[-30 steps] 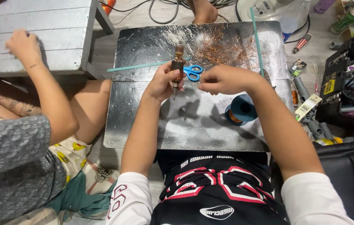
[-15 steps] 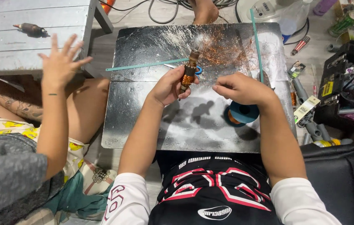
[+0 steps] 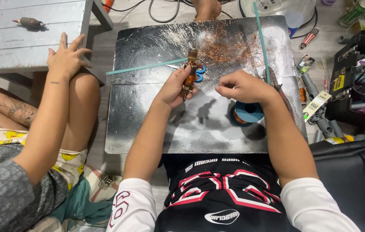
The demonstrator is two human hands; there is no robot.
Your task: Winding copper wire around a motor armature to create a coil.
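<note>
Since the earlier frame, co-worker's hand (image 3: 65,58) has dropped onto their knee, left of metal sheet (image 3: 199,116). Over the sheet's middle: left hand (image 3: 174,88) clasps copper-wound rotor (image 3: 190,74) upright, fingers wrapped round it. Right hand (image 3: 243,87) beside it, fingers pinched narrow; contents cannot tell. Blue-handled scissors (image 3: 199,74) behind rotor.

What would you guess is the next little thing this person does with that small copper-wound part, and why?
Probably the right hand draws its pinched fingers a little further from the copper-wound motor rotor. The left hand holds the rotor upright over the metal sheet, loose copper wire lies piled behind, and the right hand's pinch sits level with the winding. No strand between them is visible.
</note>
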